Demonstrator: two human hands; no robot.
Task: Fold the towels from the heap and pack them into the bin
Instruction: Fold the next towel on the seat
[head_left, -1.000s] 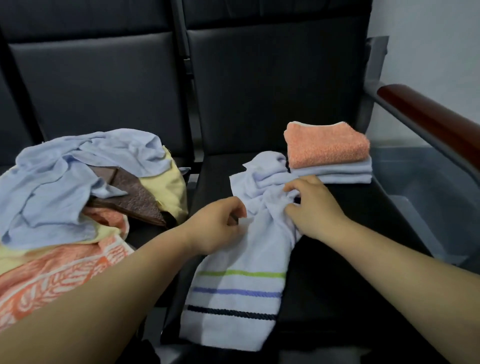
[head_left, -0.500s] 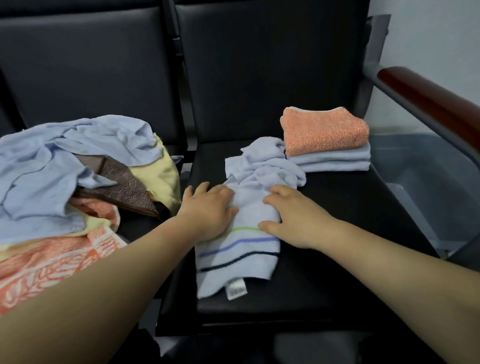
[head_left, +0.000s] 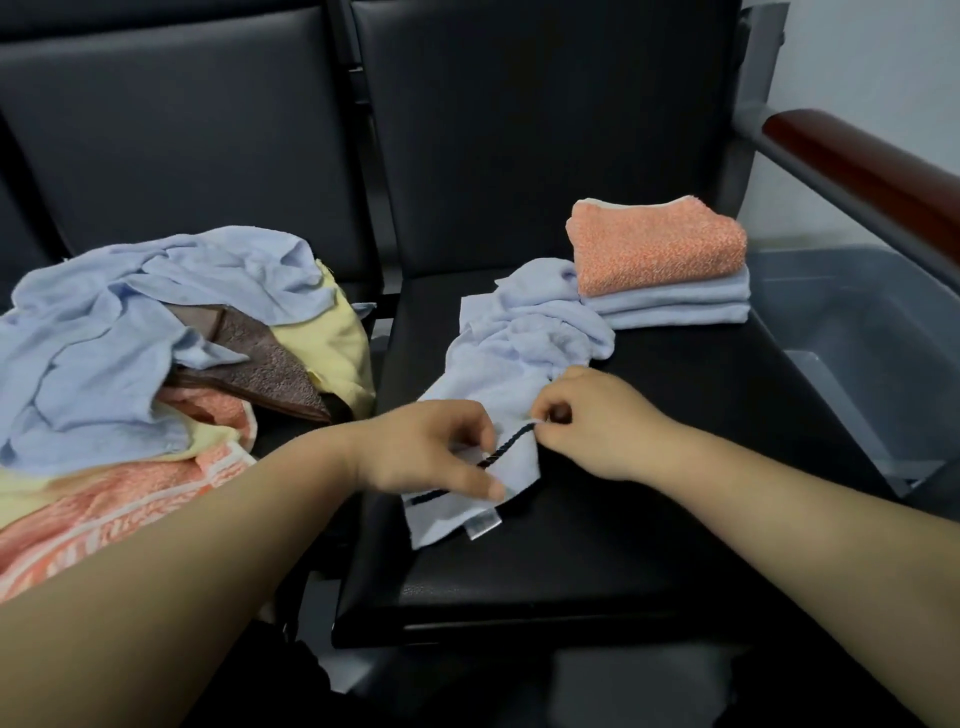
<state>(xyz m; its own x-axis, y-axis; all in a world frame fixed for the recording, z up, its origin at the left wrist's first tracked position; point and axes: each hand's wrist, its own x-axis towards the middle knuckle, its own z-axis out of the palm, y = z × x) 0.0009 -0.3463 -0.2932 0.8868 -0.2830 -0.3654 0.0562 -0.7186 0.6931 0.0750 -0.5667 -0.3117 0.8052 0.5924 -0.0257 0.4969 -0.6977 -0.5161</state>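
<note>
Lifted from flat pressing half a second ago to pinching: left hand (head_left: 431, 452) and right hand (head_left: 592, 421), fingers curled on the near hem of the striped towel (head_left: 519, 364), probably hunting corners for spreading. Crumpled on the seat (head_left: 649, 519), against the folded stack (head_left: 660, 270); heap (head_left: 156, 322) leftward, bin (head_left: 857, 322) rightward.

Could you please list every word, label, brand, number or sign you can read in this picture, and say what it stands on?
No text here is legible.
The white sewn-in tag at the near edge of the light blue towel: any print is too small and blurred to read.
The folded towels, the heap and the grey bin: no writing shows on them.
</note>
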